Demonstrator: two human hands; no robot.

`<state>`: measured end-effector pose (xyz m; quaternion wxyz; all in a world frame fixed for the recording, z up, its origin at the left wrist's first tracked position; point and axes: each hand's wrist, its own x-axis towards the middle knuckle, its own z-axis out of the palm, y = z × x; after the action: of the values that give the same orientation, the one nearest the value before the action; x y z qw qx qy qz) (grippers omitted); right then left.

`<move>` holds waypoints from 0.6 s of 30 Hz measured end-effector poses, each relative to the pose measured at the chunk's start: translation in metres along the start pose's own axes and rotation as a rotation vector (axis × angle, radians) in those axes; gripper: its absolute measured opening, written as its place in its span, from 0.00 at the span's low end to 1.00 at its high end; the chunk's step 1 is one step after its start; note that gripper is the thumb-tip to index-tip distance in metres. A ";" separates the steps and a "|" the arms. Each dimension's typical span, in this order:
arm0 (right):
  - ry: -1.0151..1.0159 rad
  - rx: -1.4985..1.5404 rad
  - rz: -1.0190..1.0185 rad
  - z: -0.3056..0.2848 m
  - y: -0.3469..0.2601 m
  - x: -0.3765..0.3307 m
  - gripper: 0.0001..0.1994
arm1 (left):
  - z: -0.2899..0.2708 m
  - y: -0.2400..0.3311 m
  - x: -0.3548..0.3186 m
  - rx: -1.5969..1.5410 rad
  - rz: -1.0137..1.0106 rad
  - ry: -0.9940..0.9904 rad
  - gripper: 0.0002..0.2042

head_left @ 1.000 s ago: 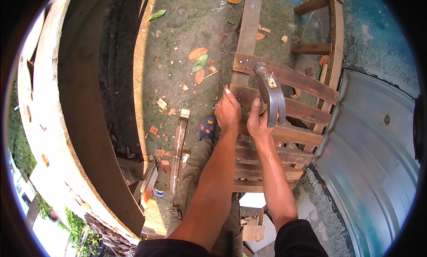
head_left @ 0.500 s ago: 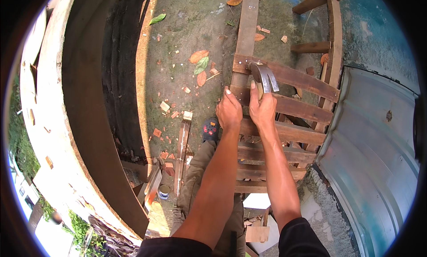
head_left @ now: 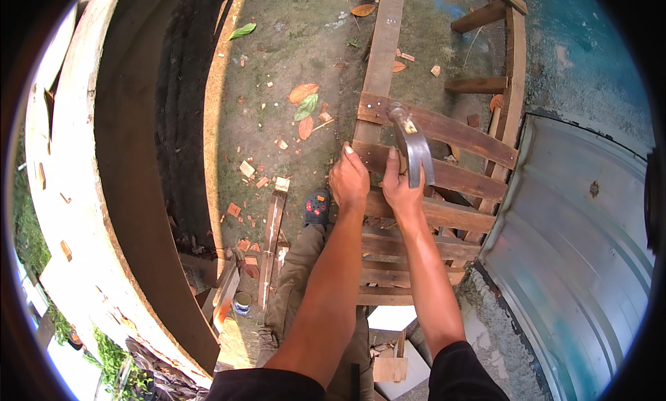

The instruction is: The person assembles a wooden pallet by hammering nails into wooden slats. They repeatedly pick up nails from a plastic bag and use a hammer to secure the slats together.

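Observation:
My right hand [head_left: 404, 190] is wrapped around a claw hammer [head_left: 419, 151], thumb along its handle. The steel head and forked claw stand above the slats, the claw turned toward me. My left hand [head_left: 349, 180] is closed at the left end of a brown wooden slat [head_left: 451, 175], thumb uppermost; what its fingers pinch is hidden. Just beyond lies the farthest slat [head_left: 458, 130], with small nail heads at its left end. The slats cross a long wooden rail [head_left: 381, 54], and several more lie nearer me, partly behind my forearms.
A wooden frame [head_left: 515, 75] stands at right beside a corrugated metal sheet [head_left: 576, 241]. Wood chips and leaves [head_left: 305, 106] litter the concrete. A loose wood strip [head_left: 272, 241] lies by my shoe [head_left: 317, 208], near a small tin [head_left: 242, 302]. A large curved board [head_left: 76, 193] rises at left.
The hammer has tilted, its head now lower and nearer me, and my right hand has come down slightly. My left hand keeps its place by the slat end. The whole view has shifted slightly.

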<state>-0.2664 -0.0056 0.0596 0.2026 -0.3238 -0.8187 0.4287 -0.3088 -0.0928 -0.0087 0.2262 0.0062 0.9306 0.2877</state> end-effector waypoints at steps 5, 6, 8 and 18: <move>-0.099 -0.094 0.167 -0.008 -0.021 0.024 0.22 | 0.001 -0.004 0.003 -0.026 0.036 0.040 0.22; 0.078 -0.027 -0.142 -0.005 -0.013 0.015 0.22 | 0.003 -0.006 0.001 -0.037 0.052 0.070 0.22; -0.005 -0.043 0.073 -0.003 -0.007 0.008 0.22 | 0.006 -0.006 0.005 -0.010 0.043 0.042 0.22; 0.007 -0.063 -0.095 0.004 -0.001 0.003 0.15 | 0.008 -0.012 0.004 0.051 0.054 0.048 0.21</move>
<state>-0.2714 -0.0062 0.0580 0.2152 -0.2925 -0.8456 0.3914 -0.3071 -0.0976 -0.0227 0.1957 0.0302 0.9423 0.2700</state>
